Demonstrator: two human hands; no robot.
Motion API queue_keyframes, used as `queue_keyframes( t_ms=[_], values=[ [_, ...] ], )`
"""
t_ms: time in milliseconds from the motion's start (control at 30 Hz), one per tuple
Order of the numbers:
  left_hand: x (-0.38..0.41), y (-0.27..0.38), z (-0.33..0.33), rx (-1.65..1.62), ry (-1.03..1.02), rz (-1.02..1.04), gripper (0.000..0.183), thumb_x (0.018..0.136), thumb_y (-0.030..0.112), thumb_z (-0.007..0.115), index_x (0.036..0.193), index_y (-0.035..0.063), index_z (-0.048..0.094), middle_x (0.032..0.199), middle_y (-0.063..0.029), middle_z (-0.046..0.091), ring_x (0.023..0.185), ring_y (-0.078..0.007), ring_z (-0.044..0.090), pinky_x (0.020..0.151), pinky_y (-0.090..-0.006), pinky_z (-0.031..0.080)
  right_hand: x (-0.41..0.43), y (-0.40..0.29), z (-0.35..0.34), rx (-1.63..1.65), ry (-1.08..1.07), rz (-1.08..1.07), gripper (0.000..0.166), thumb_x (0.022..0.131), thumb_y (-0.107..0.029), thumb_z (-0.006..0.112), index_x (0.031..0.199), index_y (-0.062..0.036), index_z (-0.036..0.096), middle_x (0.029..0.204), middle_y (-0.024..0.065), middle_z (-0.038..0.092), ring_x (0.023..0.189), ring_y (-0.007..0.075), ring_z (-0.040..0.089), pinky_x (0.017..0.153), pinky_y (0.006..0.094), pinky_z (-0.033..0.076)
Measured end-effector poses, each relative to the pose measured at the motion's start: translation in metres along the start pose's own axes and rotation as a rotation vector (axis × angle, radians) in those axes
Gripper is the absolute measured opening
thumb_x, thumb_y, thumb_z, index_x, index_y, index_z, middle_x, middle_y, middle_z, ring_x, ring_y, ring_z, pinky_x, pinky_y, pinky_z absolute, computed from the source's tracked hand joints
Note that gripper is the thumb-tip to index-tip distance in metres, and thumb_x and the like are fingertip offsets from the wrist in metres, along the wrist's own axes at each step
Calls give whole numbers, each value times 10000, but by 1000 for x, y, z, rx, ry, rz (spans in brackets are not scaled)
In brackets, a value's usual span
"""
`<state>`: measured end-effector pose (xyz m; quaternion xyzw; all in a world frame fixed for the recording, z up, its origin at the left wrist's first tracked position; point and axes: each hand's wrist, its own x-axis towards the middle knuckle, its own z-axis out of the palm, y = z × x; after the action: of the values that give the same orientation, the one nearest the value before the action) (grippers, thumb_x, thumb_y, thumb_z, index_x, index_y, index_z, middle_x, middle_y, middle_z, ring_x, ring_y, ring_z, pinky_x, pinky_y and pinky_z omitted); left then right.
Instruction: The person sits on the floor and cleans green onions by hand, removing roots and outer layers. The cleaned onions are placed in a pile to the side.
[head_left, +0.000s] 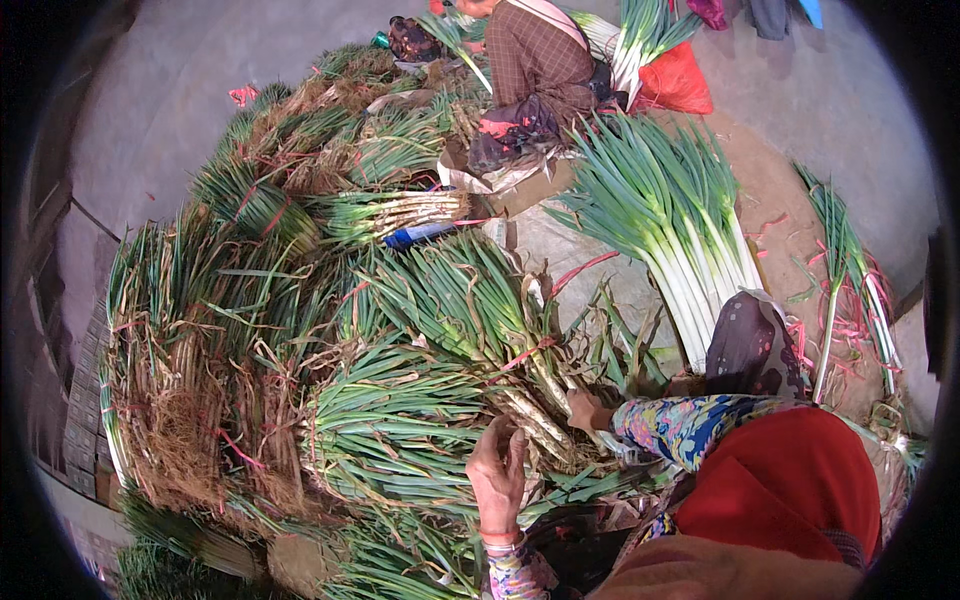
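My left hand (498, 466), with bands at the wrist, is raised with the thumb apart from curled fingers and nothing visible between them. Beside it lies an untrimmed bunch of spring onions (450, 307), bound with red tie (525, 352), its dirty roots towards me. My right hand (590, 412) is at the lower stalks of this bunch; its fingers are partly hidden, so I cannot tell whether it grips one. Cleaned spring onions (694, 262) with white stalks lean beside my knee (754, 345). Another leafy bunch (397, 420) lies left of my hands.
A large heap of untrimmed spring onions (202, 330) covers the floor at left. Another person (536, 60) sits at the top beside a red bag (677, 79). Loose onions (836, 277) and red ties (862, 352) lie at right. A blue-wrapped item (412, 235) touches a tied bunch (397, 214).
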<state>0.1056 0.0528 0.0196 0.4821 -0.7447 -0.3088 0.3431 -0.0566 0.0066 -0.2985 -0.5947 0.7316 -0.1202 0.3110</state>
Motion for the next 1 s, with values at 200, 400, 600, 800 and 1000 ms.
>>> queue_keyframes(
  t_ms=[200, 400, 600, 800, 1000],
  values=[
    [6, 9, 10, -51, -47, 140, 233, 878, 153, 550, 1015, -33, 570, 791, -110, 635, 652, -148, 616, 583, -260, 471, 12, 46, -59, 387, -14, -73, 640, 763, -386, 578, 1165, 84, 411, 1160, 266, 511, 1022, 285, 545, 825, 409, 425],
    [-6, -54, 57, -357, -197, -348, 467, 900, 386, 484, 988, -66, 563, 796, -136, 628, 705, -201, 637, 601, -304, 524, -172, -34, -217, 462, -368, -303, 482, 904, -518, 380, 769, -63, 464, 661, 45, 437, 599, 156, 471, 539, 336, 401],
    [-32, -35, 175, -1280, -156, -744, 338, 929, 328, 440, 1050, 23, 520, 859, -94, 573, 703, -174, 571, 564, -258, 514, -318, -1, -313, 288, -405, -362, 454, 800, -240, 543, 1169, 18, 483, 917, 178, 595, 838, 209, 577, 756, 343, 451],
    [-42, 85, 149, -1624, -87, -695, 261, 951, 351, 391, 919, 112, 491, 697, 1, 527, 488, -85, 412, 498, -231, 402, -397, -21, -394, 207, -387, -533, 536, 839, -233, 559, 1292, -8, 383, 984, 135, 602, 836, 197, 581, 744, 327, 452],
    [-16, 128, 42, -1601, 115, -164, 271, 957, 326, 346, 1031, 112, 496, 746, -17, 535, 554, -99, 488, 559, -249, 469, -391, -33, -377, 621, -650, -387, 551, 923, -235, 472, 1383, -38, 242, 863, 33, 556, 666, 73, 512, 577, 244, 434]
  ],
)
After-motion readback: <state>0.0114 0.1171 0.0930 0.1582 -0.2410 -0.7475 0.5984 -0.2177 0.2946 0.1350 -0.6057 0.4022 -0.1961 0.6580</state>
